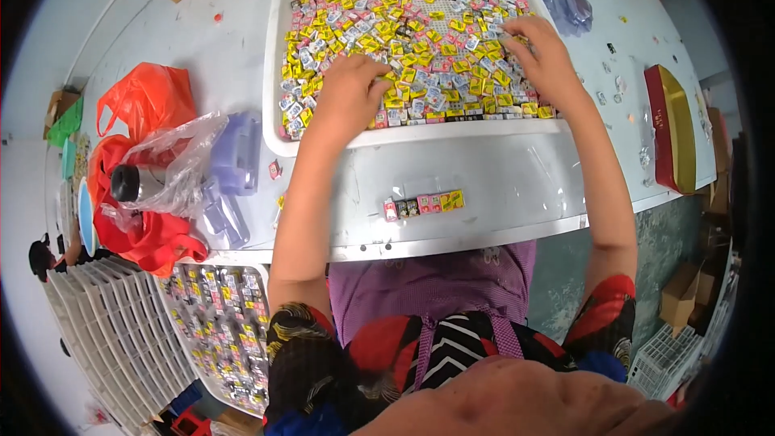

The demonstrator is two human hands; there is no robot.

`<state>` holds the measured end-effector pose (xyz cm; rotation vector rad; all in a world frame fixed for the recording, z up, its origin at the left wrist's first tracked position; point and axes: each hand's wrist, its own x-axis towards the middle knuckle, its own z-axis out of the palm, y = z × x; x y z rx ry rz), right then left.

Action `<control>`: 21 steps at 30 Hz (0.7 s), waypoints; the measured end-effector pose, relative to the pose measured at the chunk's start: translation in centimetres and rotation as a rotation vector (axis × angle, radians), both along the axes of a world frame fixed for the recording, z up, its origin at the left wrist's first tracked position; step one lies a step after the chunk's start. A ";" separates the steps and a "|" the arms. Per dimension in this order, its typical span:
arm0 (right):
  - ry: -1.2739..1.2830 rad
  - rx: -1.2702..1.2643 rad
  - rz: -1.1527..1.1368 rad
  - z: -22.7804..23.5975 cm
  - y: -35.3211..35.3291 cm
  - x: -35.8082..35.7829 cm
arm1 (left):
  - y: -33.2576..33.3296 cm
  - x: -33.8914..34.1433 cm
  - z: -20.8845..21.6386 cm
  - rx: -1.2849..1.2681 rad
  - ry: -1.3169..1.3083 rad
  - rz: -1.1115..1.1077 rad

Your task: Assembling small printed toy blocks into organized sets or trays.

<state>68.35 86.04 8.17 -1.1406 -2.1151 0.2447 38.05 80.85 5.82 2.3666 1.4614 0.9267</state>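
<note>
Head view: the left hand (pixel 353 90) and right hand (pixel 539 56) bend over small wrapped packets (pixel 436 14) inside the white tray (pixel 436 132); whether they grip any, I cannot tell. One packet row (pixel 425 204) lies bodyward, lengthwise left-to-right, closer to the left hand.

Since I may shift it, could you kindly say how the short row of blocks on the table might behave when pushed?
The row of blocks probably breaks apart, as it looks like separate pieces. It likely slides rather than rolls, given flat faces on a smooth-looking table.
</note>
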 end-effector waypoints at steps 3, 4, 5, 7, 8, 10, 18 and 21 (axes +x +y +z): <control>-0.258 0.098 0.002 -2.2 7.4 -2.4 | 0.1 0.2 -0.2 -0.013 -0.020 0.036; -0.367 0.092 -0.028 -2.8 9.6 -3.3 | 0.2 0.2 -0.3 -0.007 -0.023 0.039; -0.370 0.096 -0.025 -3.7 11.3 -3.9 | 0.2 0.3 -0.6 -0.010 -0.043 0.034; -0.456 0.092 -0.141 -4.8 13.7 -5.1 | 0.2 0.3 -0.5 -0.016 -0.057 0.037; -0.456 0.093 -0.133 -4.8 14.6 -5.3 | 0.2 0.3 -0.5 -0.017 -0.057 0.044; -0.554 0.001 -0.160 -5.0 16.1 -5.1 | 0.2 0.2 -0.6 0.001 -0.056 0.045; -0.411 -0.265 0.016 -3.1 15.5 -2.9 | 0.3 0.0 -0.5 -0.003 -0.046 0.059; -0.388 -0.491 0.011 -2.0 13.0 -2.3 | 0.2 0.2 -0.7 0.000 -0.047 0.049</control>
